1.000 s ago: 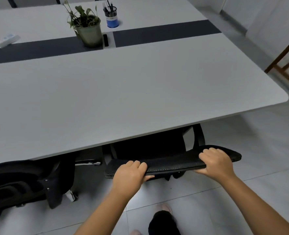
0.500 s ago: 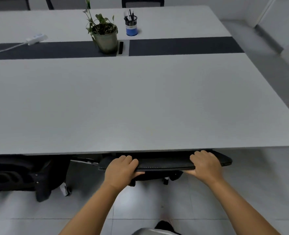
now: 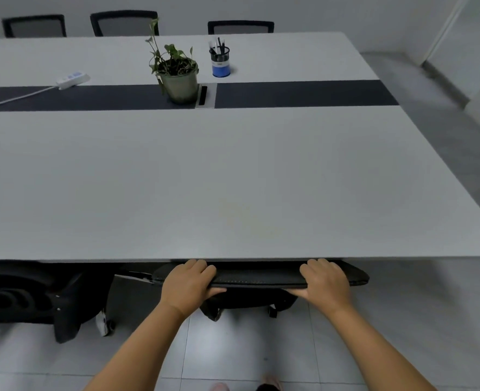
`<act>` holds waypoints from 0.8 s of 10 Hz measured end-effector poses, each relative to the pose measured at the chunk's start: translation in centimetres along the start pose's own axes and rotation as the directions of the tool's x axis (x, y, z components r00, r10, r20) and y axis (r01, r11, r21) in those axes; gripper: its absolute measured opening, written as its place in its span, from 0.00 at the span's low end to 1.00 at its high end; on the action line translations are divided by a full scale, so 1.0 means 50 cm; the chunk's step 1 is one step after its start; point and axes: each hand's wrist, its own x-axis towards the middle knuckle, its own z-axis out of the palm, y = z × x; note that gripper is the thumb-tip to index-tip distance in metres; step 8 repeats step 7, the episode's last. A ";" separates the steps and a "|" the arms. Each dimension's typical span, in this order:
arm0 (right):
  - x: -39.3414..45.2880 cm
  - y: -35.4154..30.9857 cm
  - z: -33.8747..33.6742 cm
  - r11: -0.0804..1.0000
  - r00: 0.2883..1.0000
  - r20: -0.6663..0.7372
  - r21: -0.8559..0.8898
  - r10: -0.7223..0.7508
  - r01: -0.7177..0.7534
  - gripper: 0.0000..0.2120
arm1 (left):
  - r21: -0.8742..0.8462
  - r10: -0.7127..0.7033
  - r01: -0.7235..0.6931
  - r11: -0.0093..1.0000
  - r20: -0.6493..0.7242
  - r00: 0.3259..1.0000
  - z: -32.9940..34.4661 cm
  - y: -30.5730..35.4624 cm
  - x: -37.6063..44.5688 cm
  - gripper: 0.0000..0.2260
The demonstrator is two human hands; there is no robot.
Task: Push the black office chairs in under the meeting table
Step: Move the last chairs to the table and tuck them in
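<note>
Both my hands clamp the chair back (image 3: 261, 276), left hand (image 3: 189, 283) and right hand (image 3: 327, 280) equally near; its long axis runs nine-to-three, parallel to the desk (image 3: 233, 193) edge at twelve.

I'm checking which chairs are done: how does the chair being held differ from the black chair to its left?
The held chair has the left hand and right hand gripping its backrest top; the left chair is untouched. The held chair's backrest top meets the table edge; the left chair sits angled, sticking out further. Both are black, on castors.
</note>
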 end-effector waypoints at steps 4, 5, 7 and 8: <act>0.019 -0.040 -0.079 0.969 0.813 0.534 -0.050 0.230 -0.241 0.19 | -0.215 -0.100 0.198 0.957 0.394 0.913 -0.064 0.010 0.003 0.25; 0.020 -0.040 -0.084 0.962 0.770 0.592 -0.034 0.238 -0.272 0.21 | -0.238 -0.065 0.179 0.955 0.418 0.906 -0.056 0.013 -0.002 0.29; 0.021 -0.015 -0.119 0.911 0.702 0.690 0.156 0.177 -0.383 0.24 | -0.318 -0.123 0.087 0.944 -0.095 0.988 -0.089 0.016 -0.037 0.12; 0.021 -0.015 -0.119 0.911 0.702 0.690 0.156 0.177 -0.383 0.24 | -0.318 -0.123 0.087 0.944 -0.095 0.988 -0.089 0.016 -0.037 0.12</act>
